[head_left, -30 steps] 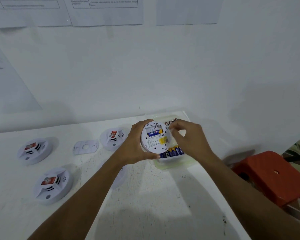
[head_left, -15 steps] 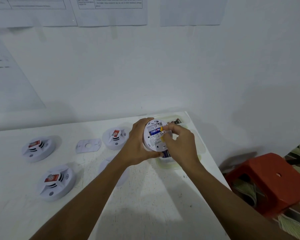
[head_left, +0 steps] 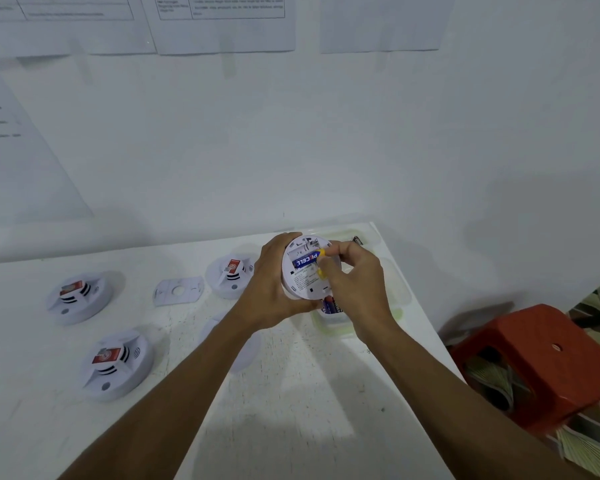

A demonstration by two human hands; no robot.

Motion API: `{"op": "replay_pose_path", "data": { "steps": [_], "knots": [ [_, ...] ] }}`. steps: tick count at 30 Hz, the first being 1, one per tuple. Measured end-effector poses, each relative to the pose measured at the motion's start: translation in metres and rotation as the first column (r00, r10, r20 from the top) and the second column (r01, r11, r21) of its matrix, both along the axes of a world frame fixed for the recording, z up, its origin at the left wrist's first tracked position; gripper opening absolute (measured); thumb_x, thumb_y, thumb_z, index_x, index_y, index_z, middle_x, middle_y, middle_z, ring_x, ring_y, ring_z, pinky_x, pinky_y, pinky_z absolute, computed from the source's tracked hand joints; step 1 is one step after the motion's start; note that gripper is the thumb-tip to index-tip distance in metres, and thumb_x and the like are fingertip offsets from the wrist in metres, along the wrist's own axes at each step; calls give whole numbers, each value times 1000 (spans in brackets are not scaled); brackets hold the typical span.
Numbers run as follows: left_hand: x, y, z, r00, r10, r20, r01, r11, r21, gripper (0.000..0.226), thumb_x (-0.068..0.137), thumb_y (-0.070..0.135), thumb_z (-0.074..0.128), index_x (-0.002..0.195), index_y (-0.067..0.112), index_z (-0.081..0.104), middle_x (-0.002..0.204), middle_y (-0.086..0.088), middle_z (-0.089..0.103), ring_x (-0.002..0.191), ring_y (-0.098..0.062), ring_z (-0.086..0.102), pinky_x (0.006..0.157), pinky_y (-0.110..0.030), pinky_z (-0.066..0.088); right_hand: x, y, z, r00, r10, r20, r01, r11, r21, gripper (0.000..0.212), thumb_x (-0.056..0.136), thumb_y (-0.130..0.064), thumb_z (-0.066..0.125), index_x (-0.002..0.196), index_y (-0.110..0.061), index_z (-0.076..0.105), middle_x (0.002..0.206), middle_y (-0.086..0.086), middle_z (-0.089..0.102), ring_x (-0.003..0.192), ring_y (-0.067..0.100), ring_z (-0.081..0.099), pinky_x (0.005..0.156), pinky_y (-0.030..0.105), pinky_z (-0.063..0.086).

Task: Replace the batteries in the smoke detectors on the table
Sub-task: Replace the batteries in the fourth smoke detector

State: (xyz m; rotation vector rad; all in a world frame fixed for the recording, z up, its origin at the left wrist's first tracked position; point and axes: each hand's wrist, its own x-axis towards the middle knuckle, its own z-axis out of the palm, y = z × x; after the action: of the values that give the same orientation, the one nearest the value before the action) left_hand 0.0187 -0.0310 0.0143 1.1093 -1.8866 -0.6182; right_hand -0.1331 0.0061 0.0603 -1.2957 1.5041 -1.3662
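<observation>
My left hand [head_left: 272, 284] grips a round white smoke detector [head_left: 303, 282], held above the table with its back side toward me. A blue battery [head_left: 303, 262] with a yellow end lies in its open compartment. My right hand [head_left: 355, 277] has its fingertips pinched on the battery's yellow end. Just below the detector, a clear tray [head_left: 333, 323] holds more blue batteries [head_left: 330, 304], mostly hidden by my hands. Three more white detectors with red stickers lie on the table: one [head_left: 231, 277] beside my left hand, one [head_left: 78, 297] far left, one [head_left: 116, 363] near left.
A loose white mounting plate [head_left: 178, 290] lies between the detectors. Another white round piece [head_left: 246, 351] sits partly under my left forearm. The white table [head_left: 291, 393] meets the wall at the back and ends at the right, where a red stool [head_left: 541, 362] stands over patterned floor.
My right hand moved from the detector's right rim onto the battery compartment and now pinches the battery's end. The detector has tilted slightly and is still in my left hand.
</observation>
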Motion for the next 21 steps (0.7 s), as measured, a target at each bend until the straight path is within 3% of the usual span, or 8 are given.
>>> {"op": "replay_pose_path", "data": {
  "steps": [6,9,11,15,17,18,19,21],
  "knots": [
    [-1,1,0,1000,-20,-11,20,1000,16,82,55,82,66,125,68,25,128,34,37,126,-7,41,102,-12,29,1,-2,-8,990,-106,-96,88,981,-175,12,81,-25,76,85,-24,65,104,-17,59,106,10,56,87,22,46],
    [-3,3,4,1000,-29,4,29,1000,-1,84,58,69,74,129,54,30,128,35,36,125,-5,40,101,-11,30,-3,-3,-5,990,-90,-107,65,974,-218,11,82,-25,76,82,-24,65,91,-14,66,95,8,59,75,13,45],
    [-6,4,9,999,-38,13,38,999,-4,88,57,62,78,128,59,26,126,41,34,125,-3,39,101,-12,31,-7,-5,-1,997,-43,-72,25,973,-228,10,82,-21,76,81,-24,66,84,-13,69,88,5,63,72,12,47],
    [0,2,7,998,-63,20,63,998,4,102,54,45,89,134,51,26,132,36,32,131,-5,33,108,-30,36,-37,-16,9,1000,-6,-31,-1,972,-233,11,82,-18,76,89,-23,69,87,-9,73,88,6,66,68,11,42],
    [10,-1,0,998,-56,16,55,998,34,106,53,40,91,139,37,29,137,22,35,133,-8,31,110,-35,35,-61,-25,8,988,-22,-154,-12,976,-218,8,83,-19,75,88,-24,71,85,-11,72,88,8,65,71,13,42],
    [14,-2,-2,999,-45,16,44,998,52,107,52,40,92,140,32,31,138,15,37,133,-8,31,111,-37,35,-74,-30,5,955,-19,-296,-38,982,-184,6,83,-22,74,86,-26,71,82,-14,70,88,8,63,76,18,44],
    [18,-3,-4,999,-33,15,32,997,69,107,52,40,92,140,30,32,139,12,38,133,-7,31,111,-37,35,-86,-36,1,880,9,-475,-75,990,-120,5,84,-26,74,85,-30,70,80,-17,69,88,8,62,81,26,43],
    [20,-4,-6,1000,-20,16,18,996,86,107,52,41,92,140,30,33,139,11,39,131,-5,32,110,-32,35,-101,-45,-7,628,129,-768,-130,990,59,3,85,-34,70,85,-36,68,78,-21,66,93,6,58,85,35,33]
  ]
}}
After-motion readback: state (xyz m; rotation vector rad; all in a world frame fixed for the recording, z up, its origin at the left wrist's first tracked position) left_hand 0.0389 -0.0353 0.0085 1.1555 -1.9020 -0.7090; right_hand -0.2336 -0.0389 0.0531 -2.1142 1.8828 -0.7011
